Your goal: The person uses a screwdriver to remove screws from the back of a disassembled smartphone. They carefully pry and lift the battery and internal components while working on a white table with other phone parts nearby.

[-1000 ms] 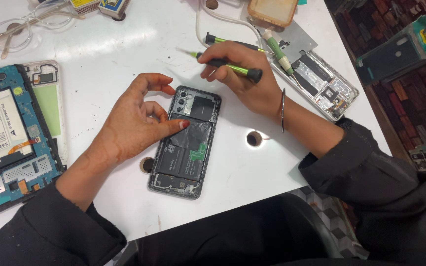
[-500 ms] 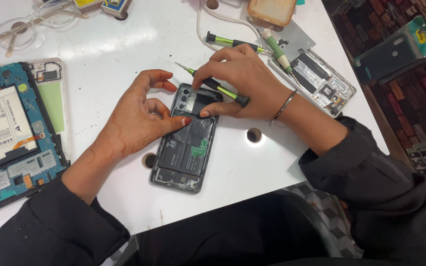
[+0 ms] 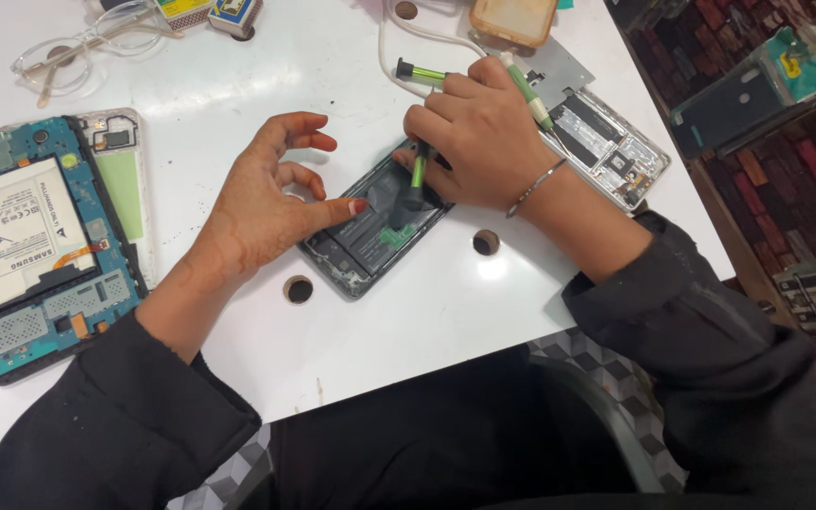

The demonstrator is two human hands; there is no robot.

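Phone (image 3: 370, 236), opened, back cover off, lying at a slant on the white counter (image 3: 266, 76) between the two hands; green circuit patch visible near its middle; right hand (image 3: 479, 142) over the phone's upper end, its grip closed round a green-and-black screwdriver (image 3: 418, 175) held nearly upright with the tip down on the phone's inner plate; thin metal bangle (image 3: 535, 187) on the right wrist; left hand (image 3: 266, 203) just left of the phone, grip wide and holding nothing, fingers spread, one fingertip pressed on the phone's left edge; two round holes (image 3: 298, 289) in the counter, one below the left hand, one below the right wrist; second opened phone (image 3: 611, 151) just beyond the right hand, with another green-handled tool (image 3: 419, 72) and a white cable (image 3: 389, 57) above that hand; opened tablet (image 3: 25, 255) with large white battery well to the left of the left hand, a white frame part (image 3: 120, 179) beside it; clear-framed spectacles (image 3: 87, 42) far above the left hand; black sleeves on both arms.
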